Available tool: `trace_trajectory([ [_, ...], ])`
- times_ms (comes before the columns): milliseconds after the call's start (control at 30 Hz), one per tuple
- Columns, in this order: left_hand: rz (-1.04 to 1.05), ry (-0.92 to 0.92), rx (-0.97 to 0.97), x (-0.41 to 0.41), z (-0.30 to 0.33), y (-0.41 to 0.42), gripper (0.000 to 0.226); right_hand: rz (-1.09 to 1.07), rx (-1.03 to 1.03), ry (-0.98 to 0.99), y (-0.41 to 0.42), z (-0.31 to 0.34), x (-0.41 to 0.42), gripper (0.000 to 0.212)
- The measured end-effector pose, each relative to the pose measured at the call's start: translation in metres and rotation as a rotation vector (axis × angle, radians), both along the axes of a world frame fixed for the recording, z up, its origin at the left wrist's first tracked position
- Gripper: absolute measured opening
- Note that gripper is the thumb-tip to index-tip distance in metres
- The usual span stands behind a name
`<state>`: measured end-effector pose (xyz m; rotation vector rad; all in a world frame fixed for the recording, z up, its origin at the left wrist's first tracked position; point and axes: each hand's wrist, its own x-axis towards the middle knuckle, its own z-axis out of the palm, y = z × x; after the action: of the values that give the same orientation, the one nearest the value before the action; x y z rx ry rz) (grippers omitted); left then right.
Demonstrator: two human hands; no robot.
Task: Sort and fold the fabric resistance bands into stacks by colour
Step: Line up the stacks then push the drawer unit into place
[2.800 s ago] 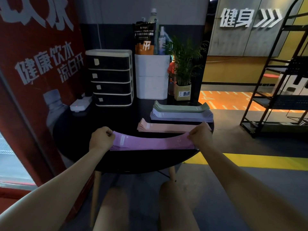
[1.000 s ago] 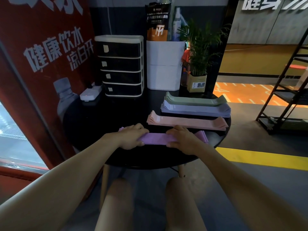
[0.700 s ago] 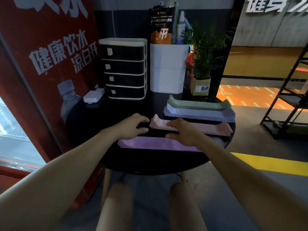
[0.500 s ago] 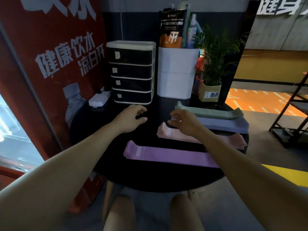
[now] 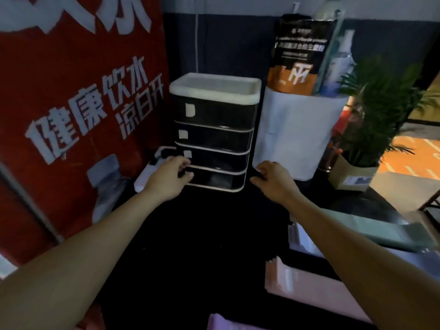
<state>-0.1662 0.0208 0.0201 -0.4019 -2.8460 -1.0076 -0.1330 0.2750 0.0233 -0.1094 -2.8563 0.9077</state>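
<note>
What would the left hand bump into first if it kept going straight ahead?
Probably the bottom drawer of the black four-drawer plastic organiser. The left hand already reaches its front; whether they touch is unclear.

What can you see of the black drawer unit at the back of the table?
The drawer unit is a small four-drawer tower that looks plastic: dark, glossy drawer fronts, cream frame and a cream tray-like top. Each visible front carries a small pale label near its left edge. It stands upright on the black table, between the red banner and the white bin. All drawers look shut. The left hand is at the lowest drawer's left front; contact unclear. The right hand hovers just right of it.
</note>
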Motion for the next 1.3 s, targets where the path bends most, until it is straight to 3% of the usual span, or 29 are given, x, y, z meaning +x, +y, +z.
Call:
trace_trajectory([
  [533, 0.092, -0.136, -0.045, -0.075, 0.105, -0.047, 0.046, -0.184, 0.137, -0.236, -0.034, 0.112, -0.038, 0.043],
  [733, 0.045, -0.124, -0.054, -0.098, 0.115, -0.042, 0.056, -0.233, 0.145, -0.229, -0.038, 0.121, -0.048, 0.042],
  [1000, 0.031, -0.121, 0.019, -0.102, 0.117, -0.026, 0.05, -0.262, 0.024, -0.182, -0.041, 0.112, -0.064, 0.043],
  [1300, 0.084, -0.087, 0.057, -0.098, 0.114, -0.023, 0.049, -0.245, 0.057, -0.096, -0.037, 0.107, -0.06, 0.039],
])
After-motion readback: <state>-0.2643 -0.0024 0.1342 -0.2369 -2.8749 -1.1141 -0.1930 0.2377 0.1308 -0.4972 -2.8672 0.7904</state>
